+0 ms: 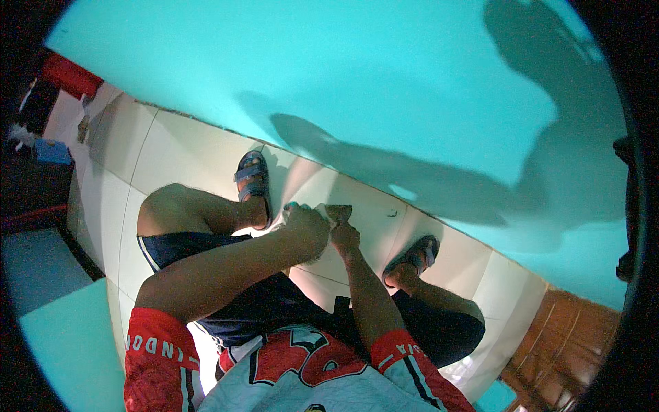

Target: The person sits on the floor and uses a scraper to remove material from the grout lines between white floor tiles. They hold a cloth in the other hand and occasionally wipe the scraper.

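My left hand (306, 228) and my right hand (345, 238) are close together between my knees, above the tiled floor. The fingers of my left hand are curled into a fist. Something pale shows at its outer edge, too small and dim to name. Pinched in my right hand is a small flat brown piece (339, 212) with a straight upper edge. It lies right beside the left fist, and I cannot tell whether the left fingers also grip it.
A turquoise wall (384, 75) rises ahead, with my shadow across it. Sandals (252, 175) are on my feet, spread apart on pale floor tiles (180, 147). At far left are a red object (72, 74) and a blue object (53, 152). Brown wooden furniture (563, 340) stands at lower right.
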The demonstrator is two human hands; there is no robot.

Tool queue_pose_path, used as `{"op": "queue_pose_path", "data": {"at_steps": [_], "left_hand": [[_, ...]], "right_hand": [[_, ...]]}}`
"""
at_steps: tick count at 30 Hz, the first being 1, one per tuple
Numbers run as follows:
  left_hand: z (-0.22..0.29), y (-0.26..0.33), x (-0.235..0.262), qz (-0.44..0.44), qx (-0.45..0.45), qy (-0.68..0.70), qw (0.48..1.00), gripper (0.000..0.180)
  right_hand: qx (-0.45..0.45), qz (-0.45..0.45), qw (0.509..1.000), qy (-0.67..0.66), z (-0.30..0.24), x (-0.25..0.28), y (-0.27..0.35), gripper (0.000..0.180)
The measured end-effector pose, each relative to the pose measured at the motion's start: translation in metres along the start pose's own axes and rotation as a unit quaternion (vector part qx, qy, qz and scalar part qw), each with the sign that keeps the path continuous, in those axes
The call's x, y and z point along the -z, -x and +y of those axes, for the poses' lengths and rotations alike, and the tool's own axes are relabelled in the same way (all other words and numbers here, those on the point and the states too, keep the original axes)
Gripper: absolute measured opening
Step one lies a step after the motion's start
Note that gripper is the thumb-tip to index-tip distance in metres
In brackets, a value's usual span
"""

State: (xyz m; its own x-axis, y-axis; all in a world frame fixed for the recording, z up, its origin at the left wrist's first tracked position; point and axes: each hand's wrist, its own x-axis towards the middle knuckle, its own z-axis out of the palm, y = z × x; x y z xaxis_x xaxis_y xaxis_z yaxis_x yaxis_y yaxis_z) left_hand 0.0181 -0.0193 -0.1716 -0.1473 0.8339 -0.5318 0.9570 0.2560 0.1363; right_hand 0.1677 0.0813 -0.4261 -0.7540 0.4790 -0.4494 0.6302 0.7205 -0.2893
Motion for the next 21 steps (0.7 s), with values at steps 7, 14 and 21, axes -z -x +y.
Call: {"op": "queue_pose_path", "data": {"at_steps": [7, 14, 21], "left_hand": [[-0.01, 0.014, -0.037, 0.025, -0.016, 0.02, 0.999, 0.036], [-0.01, -0.002, -0.062, 0.007, 0.06, -0.027, 0.998, 0.037], [0.001, 0.002, -0.052, -0.133, 0.017, 0.082, 0.988, 0.046]], "right_hand": [[0.024, 0.022, 0.998, 0.062, -0.007, 0.014, -0.068, 0.027], [-0.008, -0.016, 0.998, 0.053, -0.037, 0.007, -0.034, 0.03], [0.148, 0.107, 0.972, 0.144, -0.036, -0.031, -0.07, 0.025]]}}
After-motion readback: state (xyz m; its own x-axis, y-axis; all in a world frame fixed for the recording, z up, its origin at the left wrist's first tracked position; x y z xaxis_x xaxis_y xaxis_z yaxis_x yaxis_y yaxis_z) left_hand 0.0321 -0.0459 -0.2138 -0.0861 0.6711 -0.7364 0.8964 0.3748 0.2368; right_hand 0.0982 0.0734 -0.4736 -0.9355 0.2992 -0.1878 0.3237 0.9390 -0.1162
